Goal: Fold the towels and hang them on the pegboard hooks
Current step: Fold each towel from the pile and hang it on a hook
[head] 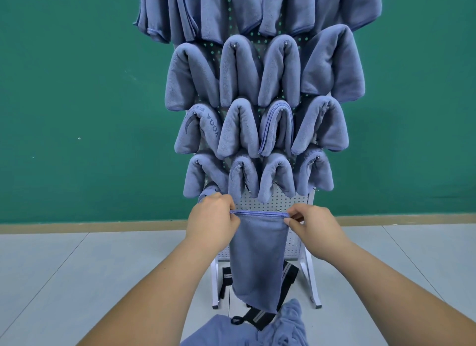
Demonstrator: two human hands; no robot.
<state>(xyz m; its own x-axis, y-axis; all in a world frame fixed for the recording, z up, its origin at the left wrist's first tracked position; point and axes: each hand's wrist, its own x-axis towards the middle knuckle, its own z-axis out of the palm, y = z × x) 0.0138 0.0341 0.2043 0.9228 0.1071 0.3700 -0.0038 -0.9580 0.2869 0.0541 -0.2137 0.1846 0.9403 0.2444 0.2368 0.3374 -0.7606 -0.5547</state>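
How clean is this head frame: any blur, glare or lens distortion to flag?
Head view: light is even and soft, no glare, only faint shadows between the hung towels; wide-angle stretch swells the top rows and tapers the pegboard downward; the left hand, right hand and held towel are sharp; the top row is cropped.

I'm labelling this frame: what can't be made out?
Head view:
- Top towels: cut off by the upper edge.
- Free hooks on the pegboard: too small, or hidden by the held towel, left hand and right hand.
- Floor pile: cut off by the lower edge.
- Lettering on one hung towel: wraps over the fold, partly unreadable.
- Black straps: mostly behind the held towel.
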